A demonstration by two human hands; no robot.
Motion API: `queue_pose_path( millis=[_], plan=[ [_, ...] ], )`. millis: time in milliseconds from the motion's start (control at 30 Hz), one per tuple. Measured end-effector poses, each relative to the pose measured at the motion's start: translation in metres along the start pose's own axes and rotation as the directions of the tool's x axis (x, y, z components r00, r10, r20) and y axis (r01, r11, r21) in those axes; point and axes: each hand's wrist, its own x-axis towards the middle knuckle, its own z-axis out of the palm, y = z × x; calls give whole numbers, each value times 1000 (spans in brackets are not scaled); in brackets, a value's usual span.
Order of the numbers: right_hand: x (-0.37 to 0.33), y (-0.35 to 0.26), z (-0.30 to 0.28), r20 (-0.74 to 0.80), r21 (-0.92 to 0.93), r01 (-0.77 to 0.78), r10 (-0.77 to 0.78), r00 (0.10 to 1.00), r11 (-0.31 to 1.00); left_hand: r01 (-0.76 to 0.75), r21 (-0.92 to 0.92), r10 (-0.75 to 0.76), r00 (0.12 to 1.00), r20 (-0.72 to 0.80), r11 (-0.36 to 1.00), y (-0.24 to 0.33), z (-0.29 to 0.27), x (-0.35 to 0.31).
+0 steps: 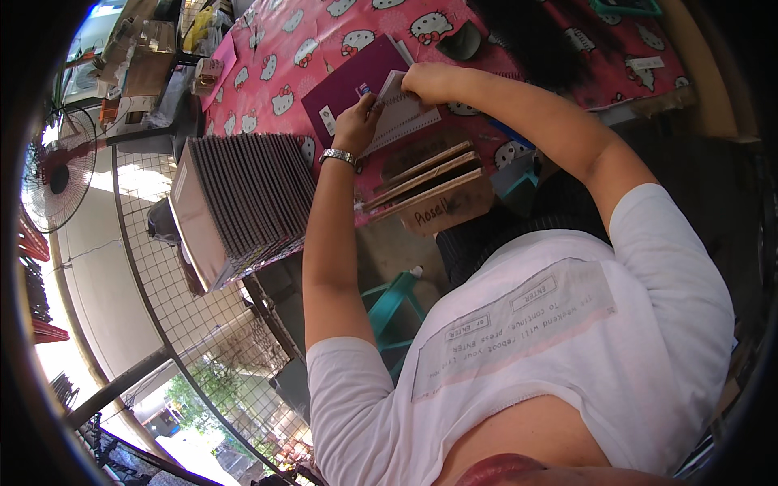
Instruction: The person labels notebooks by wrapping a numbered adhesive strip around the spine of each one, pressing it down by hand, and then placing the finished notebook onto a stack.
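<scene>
On the pink patterned tablecloth (282, 69) lies a purple cover (344, 77) with white sheets (403, 123) that have a row of punched holes along an edge. My left hand (356, 127), with a watch on its wrist, is closed on the near left part of the sheets, thumb on top. My right hand (428, 83) is closed at their far right edge, its fingers pinched. Whether it also holds something small between the fingertips is hidden. Wooden boards (438, 194) stand at the table's near edge, just below the sheets.
A tall stack of spiral-bound notebooks (243, 194) stands left of my left forearm. A bundle of thin black strands (535, 40) lies at the far right, near a dark green curved piece (459, 42). A mug (207, 74) sits far left. A fan (58, 174) and a teal stool (393, 308) are also around.
</scene>
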Motion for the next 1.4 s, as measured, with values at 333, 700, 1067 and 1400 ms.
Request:
queue_pose_path(
  millis=[333, 700, 1067, 1400],
  plan=[
    [-16, -6, 11, -478, -382, 130, -316, 820, 915, -78, -53, 77, 997, -23, 995, 32, -4, -12],
    [-108, 1, -93, -932, -154, 265, -229, 281, 952, -54, 64, 64, 985, -162, 996, 116, -201, -51],
    [-206, -19, -42, -590, 650, 219, 301, 749, 727, -151, -20, 151, 959, 241, 988, 176, -166, -84],
    [-192, -84, 25, -631, 602, 327, 183, 754, 728, -27, 195, 29, 1000, -9, 980, 191, -94, -100]
  ],
)
